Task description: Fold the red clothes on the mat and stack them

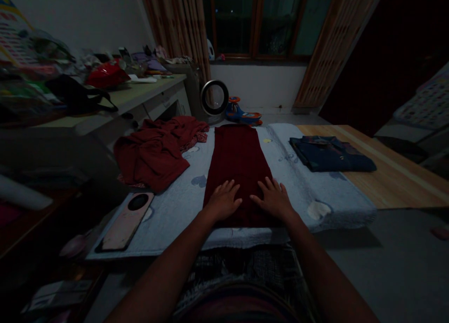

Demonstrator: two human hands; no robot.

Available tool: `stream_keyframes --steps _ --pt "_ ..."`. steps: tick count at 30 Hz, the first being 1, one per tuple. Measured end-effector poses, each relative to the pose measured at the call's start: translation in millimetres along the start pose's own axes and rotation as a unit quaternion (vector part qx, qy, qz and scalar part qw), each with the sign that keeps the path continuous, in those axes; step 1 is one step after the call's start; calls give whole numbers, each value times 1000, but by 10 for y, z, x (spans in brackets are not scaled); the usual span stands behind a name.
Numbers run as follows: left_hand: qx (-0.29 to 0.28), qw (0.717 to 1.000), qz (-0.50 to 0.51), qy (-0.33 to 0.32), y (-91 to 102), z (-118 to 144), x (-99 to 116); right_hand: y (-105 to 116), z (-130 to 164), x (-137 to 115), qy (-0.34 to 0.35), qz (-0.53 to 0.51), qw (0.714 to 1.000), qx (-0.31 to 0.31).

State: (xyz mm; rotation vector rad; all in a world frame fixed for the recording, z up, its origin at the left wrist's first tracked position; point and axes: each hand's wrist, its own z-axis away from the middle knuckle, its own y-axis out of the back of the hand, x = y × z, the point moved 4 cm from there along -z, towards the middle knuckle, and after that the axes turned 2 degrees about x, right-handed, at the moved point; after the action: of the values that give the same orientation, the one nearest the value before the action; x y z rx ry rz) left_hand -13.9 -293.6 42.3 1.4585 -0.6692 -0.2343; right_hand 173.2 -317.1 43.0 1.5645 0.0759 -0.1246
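Observation:
A dark red folded cloth (pixel 238 159), which looks like a garment, lies as a long strip down the middle of the pale blue blanket (pixel 182 211). My left hand (pixel 224 200) rests flat on its near left part, fingers spread. On the near right part lies my right hand (pixel 272 199), also flat with the fingers apart. Neither hand grips anything. To the left is a crumpled heap of lighter red clothing (pixel 154 150). A folded dark blue garment (pixel 331 154) sits to the right, partly on the blanket and partly over the wooden tabletop.
A pink phone (pixel 126 222) with a round dark camera patch lies at the blanket's near left corner. The wooden board (pixel 396 173) extends right. A cluttered desk (pixel 154 96) stands at the left. Beyond the table are a ring-shaped fan (pixel 214 97) and a blue-orange toy (pixel 242 113).

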Motion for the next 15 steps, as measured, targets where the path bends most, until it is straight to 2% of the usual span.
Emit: stream_keyframes --steps 3,6,8,10,15 --pt "36 999 -2 6 159 -193 -14 166 -175 -61 4 -4 999 45" --pt "95 995 -31 14 216 -403 -63 197 -363 -292 91 -24 992 88" --pt "86 995 -49 28 132 -498 -129 97 -445 -425 130 -35 988 76" --pt "68 995 -58 43 9 -538 -201 -44 -486 -487 135 -38 989 47" --pt "77 993 -61 70 -155 -509 -305 -216 -481 -434 117 -22 992 31"
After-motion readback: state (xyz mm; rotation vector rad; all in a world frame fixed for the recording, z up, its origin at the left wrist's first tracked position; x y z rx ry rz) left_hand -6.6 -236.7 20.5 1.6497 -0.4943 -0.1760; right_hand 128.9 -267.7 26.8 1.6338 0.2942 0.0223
